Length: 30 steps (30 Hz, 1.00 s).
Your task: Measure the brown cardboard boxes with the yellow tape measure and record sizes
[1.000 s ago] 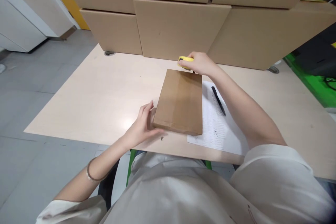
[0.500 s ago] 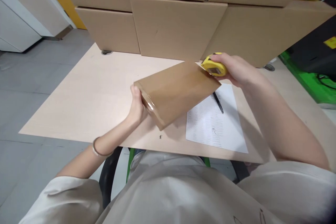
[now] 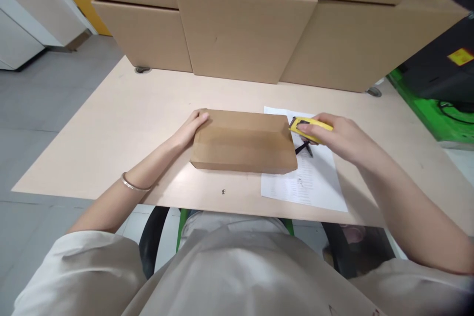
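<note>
Has the small cardboard box (image 3: 244, 143) at the middle of the counter (image 3: 148, 96), long sides running left to right, broad face up and partly over the paper (image 3: 318, 185). Cannot tell a box resting fully flat from one tipped or raised slightly.

Holds the left end with the left hand (image 3: 188, 128), thumb laid on top near the far corner and fingers closed around the end, mostly hidden beyond the edge. Likely serves to steady the box against a push from the right, while leaving the top and the near side uncovered.

Grips the yellow tape measure (image 3: 321, 136) in the right hand (image 3: 344, 136), fingers wrapped firmly around the case and thumb pressed on the near part of the top. Keeps the front of the case right at the box's right end, probably to bring the mouth of the tape close to the edge. Cannot make out any drawn-out tape along the box, nor tell touching from nearly touching there.

Shows a black strip (image 3: 301, 147) between box and case, too unclear to name with confidence. Leaves the pen (image 3: 309, 150) lying on the paper, just below the right hand, seemingly within easy reach for writing.

Farther out, has large boxes (image 3: 244, 34) stacked along the back of the counter, apart from the small one, perhaps to leave working room in front.
</note>
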Available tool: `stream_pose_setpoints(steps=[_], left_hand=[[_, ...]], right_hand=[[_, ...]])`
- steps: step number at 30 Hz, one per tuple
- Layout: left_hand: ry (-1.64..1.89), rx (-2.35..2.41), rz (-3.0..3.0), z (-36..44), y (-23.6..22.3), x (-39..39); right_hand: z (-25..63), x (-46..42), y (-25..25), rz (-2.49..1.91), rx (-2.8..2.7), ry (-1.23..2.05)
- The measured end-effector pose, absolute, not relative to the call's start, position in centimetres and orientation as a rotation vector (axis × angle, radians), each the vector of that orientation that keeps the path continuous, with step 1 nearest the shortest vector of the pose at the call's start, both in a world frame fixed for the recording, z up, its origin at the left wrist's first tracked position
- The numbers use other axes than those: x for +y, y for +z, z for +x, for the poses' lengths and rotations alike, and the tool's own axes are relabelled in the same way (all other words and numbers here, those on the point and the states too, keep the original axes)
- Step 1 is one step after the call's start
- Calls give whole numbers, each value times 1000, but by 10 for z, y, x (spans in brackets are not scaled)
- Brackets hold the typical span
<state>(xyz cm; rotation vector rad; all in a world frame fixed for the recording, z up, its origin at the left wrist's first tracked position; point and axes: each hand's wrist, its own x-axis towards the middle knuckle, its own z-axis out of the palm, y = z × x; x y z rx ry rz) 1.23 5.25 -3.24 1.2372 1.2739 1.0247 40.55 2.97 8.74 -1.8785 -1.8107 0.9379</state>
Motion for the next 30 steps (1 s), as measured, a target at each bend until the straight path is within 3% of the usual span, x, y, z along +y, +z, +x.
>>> stream_pose_setpoints(steps=[2,8,17,23,30], left_hand=[[964,1258,1231,5,-33,50],[983,1153,1274,1,-45,51],[1246,1033,1420,9,-66,53],[1142,1033,1568,0,-57,55],[997,1153,1663,-7,-47,51]], right_hand=[[391,47,101,-1923,-1869,889],[271,95,114,-1336,-2092,1387],[161,124,109,-1452,-2590,1184],[190,126,119,-1546,-2510,1357],[357,127,115,-1860,-2265,1277]])
